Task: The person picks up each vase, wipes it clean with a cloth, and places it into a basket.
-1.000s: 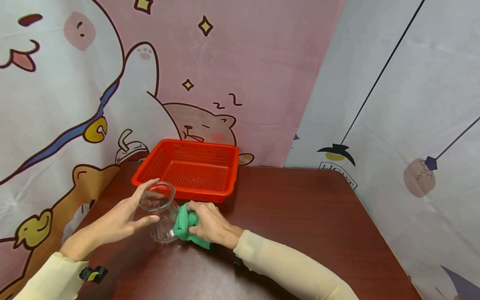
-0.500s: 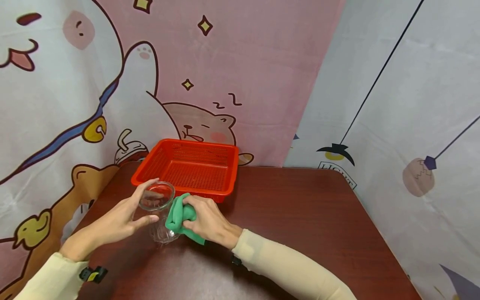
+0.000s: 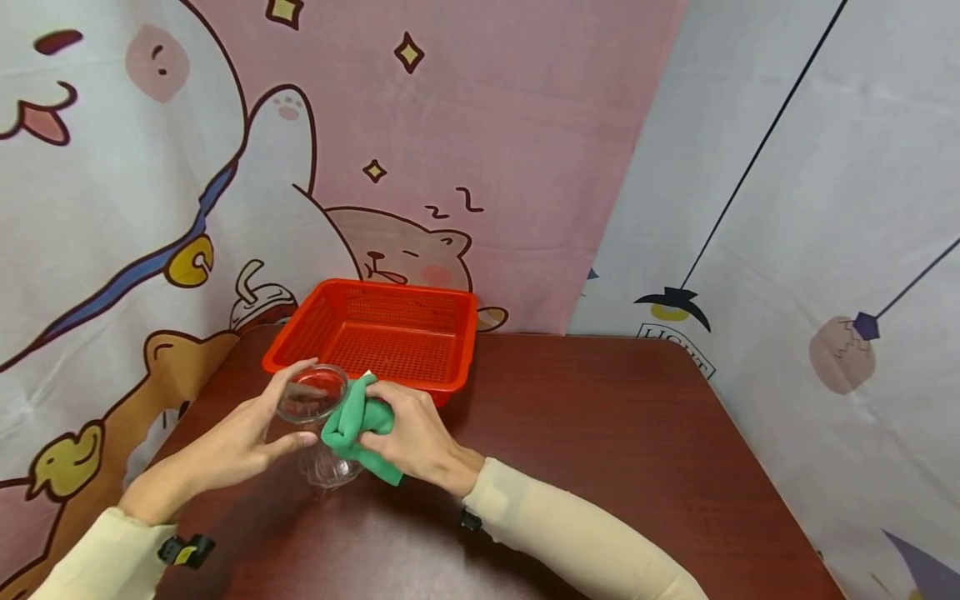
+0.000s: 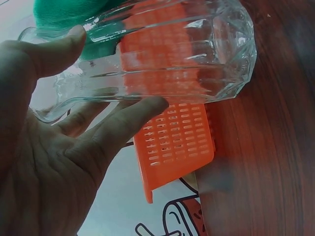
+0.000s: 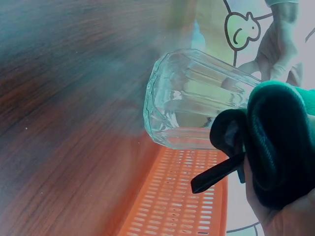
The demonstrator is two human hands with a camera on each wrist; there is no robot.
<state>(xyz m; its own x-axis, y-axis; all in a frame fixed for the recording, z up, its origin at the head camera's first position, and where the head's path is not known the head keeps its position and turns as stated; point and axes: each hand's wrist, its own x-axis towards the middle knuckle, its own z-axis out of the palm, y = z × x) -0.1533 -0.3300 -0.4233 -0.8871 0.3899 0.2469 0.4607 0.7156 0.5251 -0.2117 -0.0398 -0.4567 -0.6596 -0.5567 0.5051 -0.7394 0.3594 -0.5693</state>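
Note:
A clear ribbed glass vase (image 3: 330,468) with a flared round rim stands at the left of the table. My left hand (image 3: 238,435) grips it near the neck, thumb on one side and fingers on the other; the left wrist view shows the vase (image 4: 172,54) between them. Bunched in my right hand (image 3: 420,433) is a folded green cloth (image 3: 347,433), pressed to the vase's right side just below the rim. In the right wrist view the cloth (image 5: 280,137) overlaps the vase's upper part, and a dark narrow strip (image 5: 216,174) sticks out from it.
A red perforated plastic basket (image 3: 468,342) sits right behind the vase, with nothing visible inside. The dark reddish-brown table (image 3: 585,417) reaches back to a cartoon-printed curtain (image 3: 525,167), which also runs along the left and right sides.
My right hand has slid the green cloth leftward and up along the vase's side, from its body toward the rim. My left hand and the vase have stayed in place.

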